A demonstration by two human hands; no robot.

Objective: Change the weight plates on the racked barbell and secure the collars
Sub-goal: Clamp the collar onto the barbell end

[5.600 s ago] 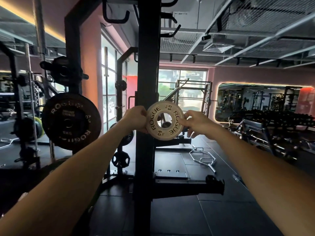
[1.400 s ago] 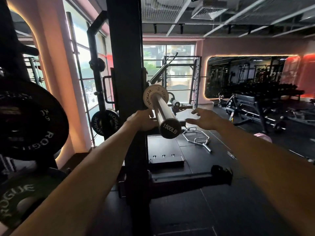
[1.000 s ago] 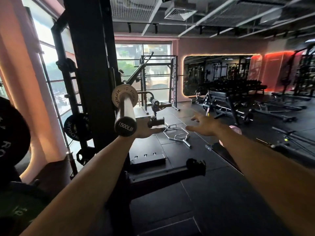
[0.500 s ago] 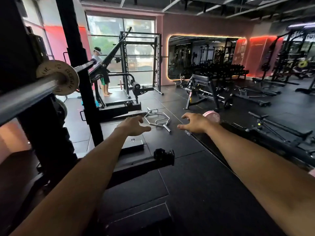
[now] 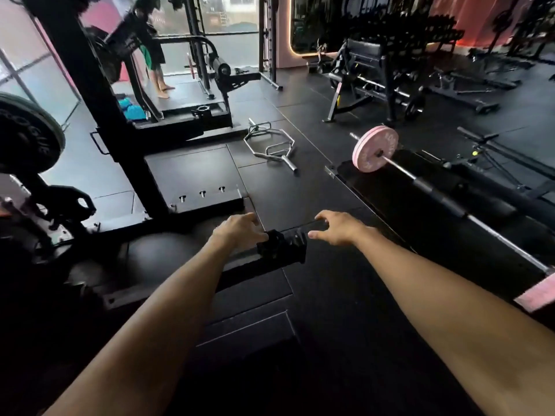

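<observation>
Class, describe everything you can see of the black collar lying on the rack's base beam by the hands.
The black collar is a dark, chunky clamp, seemingly ribbed plastic, though shadow hides detail. It lies at the end of the rack's base beam, low near the floor. The left hand reaches onto its left side, fingers against it; a firm grip cannot be confirmed. The right hand hovers open just to its right, apart from it.

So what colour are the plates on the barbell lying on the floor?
Pale pink plates, clearest in the head view.

The left hand hides part of the dark collar; its grip is unclear.
</observation>
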